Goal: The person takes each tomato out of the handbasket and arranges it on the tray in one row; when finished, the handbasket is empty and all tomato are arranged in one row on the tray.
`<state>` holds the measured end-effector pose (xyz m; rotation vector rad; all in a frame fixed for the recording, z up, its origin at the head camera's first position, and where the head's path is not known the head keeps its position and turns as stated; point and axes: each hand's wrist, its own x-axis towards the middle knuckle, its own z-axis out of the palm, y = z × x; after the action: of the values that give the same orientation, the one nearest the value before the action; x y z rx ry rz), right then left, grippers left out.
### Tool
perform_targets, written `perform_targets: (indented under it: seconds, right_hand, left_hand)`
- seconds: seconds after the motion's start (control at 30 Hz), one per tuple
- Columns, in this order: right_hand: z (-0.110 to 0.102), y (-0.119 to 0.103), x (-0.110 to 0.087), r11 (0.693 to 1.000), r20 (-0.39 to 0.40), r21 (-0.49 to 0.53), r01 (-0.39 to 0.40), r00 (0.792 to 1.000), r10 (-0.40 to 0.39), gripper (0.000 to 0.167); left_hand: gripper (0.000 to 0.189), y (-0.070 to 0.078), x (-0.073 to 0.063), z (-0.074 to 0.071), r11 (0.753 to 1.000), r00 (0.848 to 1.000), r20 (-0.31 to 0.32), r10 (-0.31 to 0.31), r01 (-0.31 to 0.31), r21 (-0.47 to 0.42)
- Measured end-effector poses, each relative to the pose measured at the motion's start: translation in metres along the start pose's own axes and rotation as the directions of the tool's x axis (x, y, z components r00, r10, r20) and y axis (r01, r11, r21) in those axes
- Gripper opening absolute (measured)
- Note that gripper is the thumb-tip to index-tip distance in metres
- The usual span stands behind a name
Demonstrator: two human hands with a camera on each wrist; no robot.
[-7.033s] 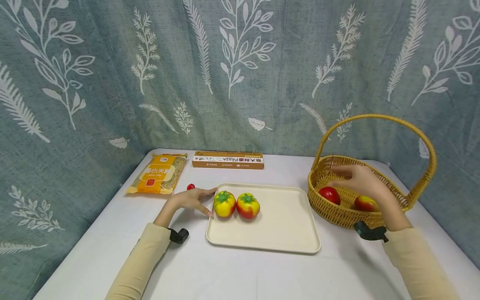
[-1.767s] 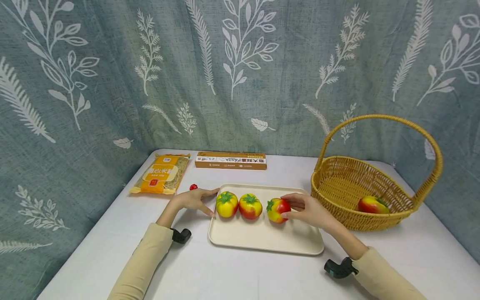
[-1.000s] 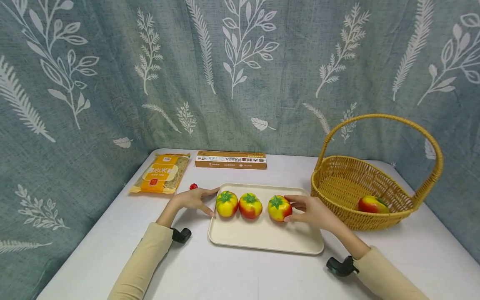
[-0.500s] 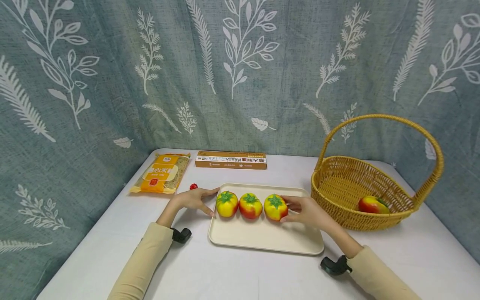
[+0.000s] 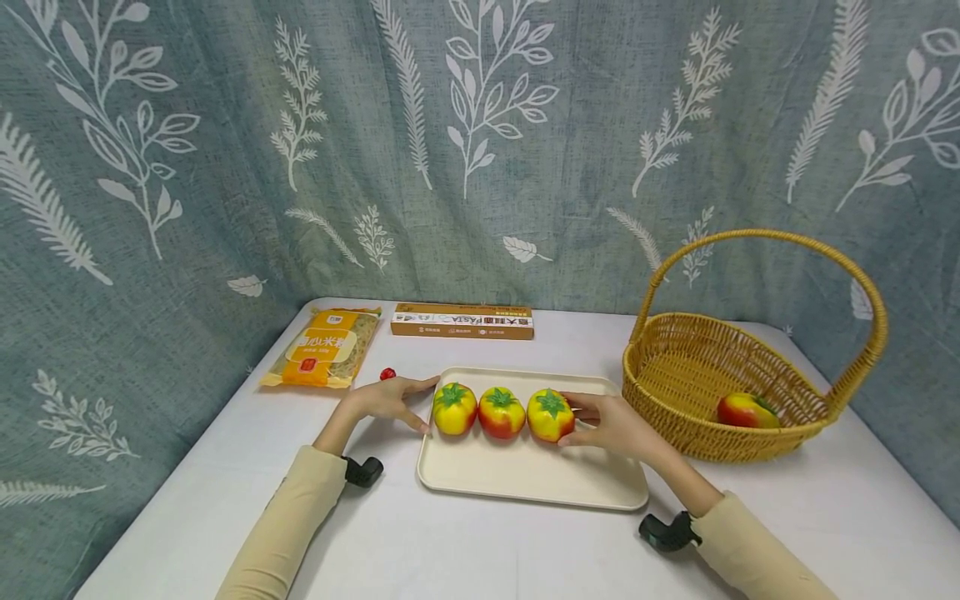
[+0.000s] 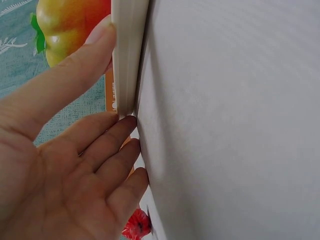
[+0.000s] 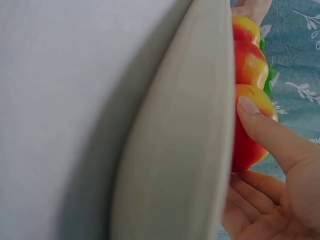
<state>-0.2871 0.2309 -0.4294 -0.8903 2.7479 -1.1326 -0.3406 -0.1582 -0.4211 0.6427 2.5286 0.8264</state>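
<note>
Three red-and-yellow tomatoes with green leafy tops stand in a row on a cream tray (image 5: 525,479). My right hand (image 5: 617,427) holds the rightmost tomato (image 5: 551,415), with the thumb in front and fingers behind; in the right wrist view the thumb (image 7: 262,125) presses its side. The middle tomato (image 5: 501,412) sits between it and the left tomato (image 5: 453,408). At the tray's left edge rests my left hand (image 5: 386,400), fingers fairly straight. In the left wrist view its thumb (image 6: 75,70) touches the rim and the other fingertips meet the table by the tray's corner.
A wicker basket (image 5: 693,442) with a tall handle stands right, with one red-and-yellow fruit (image 5: 746,410) inside. Behind the tray lie a yellow noodle packet (image 5: 322,348), a pasta box (image 5: 461,322) and a small red object (image 5: 387,373). A patterned curtain hangs behind the table.
A red fruit has left the basket, and a third tomato now stands on the tray. My right hand has turned it leaf-side up and shifted it left. The left hand stays put.
</note>
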Motion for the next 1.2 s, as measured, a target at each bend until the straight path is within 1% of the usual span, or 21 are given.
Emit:
perform_targets:
  seconds: [0.2, 0.4, 0.7, 0.93, 1.2]
  right_hand:
    - [-0.002, 0.0, -0.002, 0.999, -0.01, -0.029, -0.012, 1.0, 0.011, 0.075]
    - [-0.003, 0.0, -0.002, 1.0, -0.009, 0.002, -0.019, 1.0, 0.019, 0.07]
    - [0.001, 0.0, 0.0, 1.0, -0.005, 0.011, 0.028, 1.0, -0.028, 0.067]
    - [0.001, 0.001, -0.002, 1.0, -0.004, -0.001, 0.007, 1.0, -0.007, 0.072]
    - [-0.009, -0.007, -0.005, 1.0, -0.031, -0.005, -0.007, 1.0, 0.007, 0.069]
  left_hand:
    - [0.093, 0.0, 0.0, -0.001, 1.0, 1.0, 0.0, 0.002, -0.002, -0.001]
    - [0.093, -0.002, 0.001, 0.0, 1.0, 1.0, -0.005, -0.001, 0.001, -0.001]
    - [0.092, -0.002, 0.001, 0.001, 1.0, 1.0, -0.006, 0.004, -0.004, 0.007]
    - [0.092, 0.0, 0.0, 0.0, 1.0, 1.0, -0.006, 0.002, -0.002, 0.011]
    - [0.092, 0.001, -0.001, 0.0, 1.0, 1.0, -0.005, -0.006, 0.006, 0.005]
